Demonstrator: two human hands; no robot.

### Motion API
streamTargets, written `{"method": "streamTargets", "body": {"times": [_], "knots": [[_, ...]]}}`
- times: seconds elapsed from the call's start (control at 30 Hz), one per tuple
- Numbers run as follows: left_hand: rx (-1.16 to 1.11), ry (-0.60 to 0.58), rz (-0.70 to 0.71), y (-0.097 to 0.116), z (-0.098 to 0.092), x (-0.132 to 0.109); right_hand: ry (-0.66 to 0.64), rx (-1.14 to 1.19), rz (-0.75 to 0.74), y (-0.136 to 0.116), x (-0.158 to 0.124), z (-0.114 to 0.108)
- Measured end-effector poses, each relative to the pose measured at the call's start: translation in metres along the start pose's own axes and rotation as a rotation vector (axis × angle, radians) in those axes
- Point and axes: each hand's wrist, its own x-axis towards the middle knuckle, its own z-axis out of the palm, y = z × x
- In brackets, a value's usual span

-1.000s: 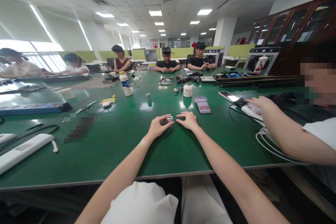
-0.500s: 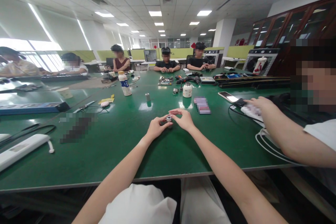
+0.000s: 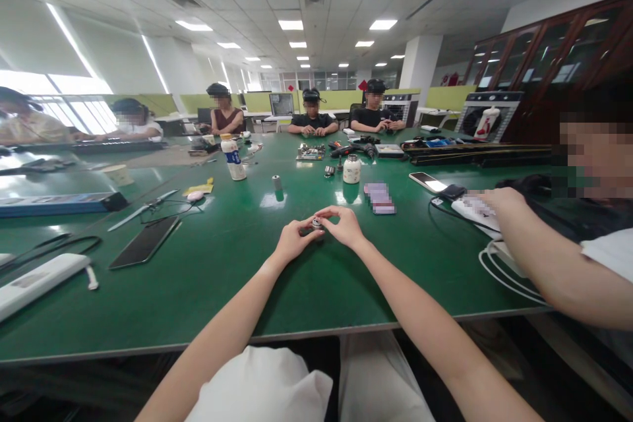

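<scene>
A small round silvery metal part (image 3: pixel 317 224) stands on the green table between my hands, partly covered by fingers. My left hand (image 3: pixel 295 238) is closed round its left side, thumb in front. On its upper right, my right hand (image 3: pixel 342 225) pinches it with thumb and fingertips. Its exact kind is too small to make out. Farther back, a small grey cylinder (image 3: pixel 277 182) stands upright on the table.
A white jar (image 3: pixel 351 169), a purple packet (image 3: pixel 380 198) and a bottle (image 3: pixel 233 158) stand or lie beyond my hands. At left are a dark phone (image 3: pixel 145 242) and a white power strip (image 3: pixel 42 283). A co-worker's arm (image 3: pixel 539 244) reaches in from the right.
My right fingertips have shifted slightly over the metal part, while both hands keep hold of it. The co-worker's hand at right has moved a little right.
</scene>
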Motion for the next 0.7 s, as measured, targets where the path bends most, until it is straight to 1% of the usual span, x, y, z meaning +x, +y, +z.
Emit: {"method": "streamTargets", "body": {"times": [0.23,0.43,0.6,0.7], "knots": [[-0.024,-0.031,-0.005,-0.002,0.001,0.0,0.013,-0.092,0.0,-0.003,-0.004,0.002],[0.037,-0.001,0.007,-0.001,0.001,-0.001,-0.005,-0.088,0.023,-0.001,-0.003,-0.001],[0.025,-0.012,0.006,0.004,-0.001,-0.002,0.103,-0.164,0.06,-0.001,0.001,-0.012],[0.022,-0.013,0.002,0.005,-0.001,-0.001,0.097,-0.138,0.019,-0.003,0.001,-0.014]]}}
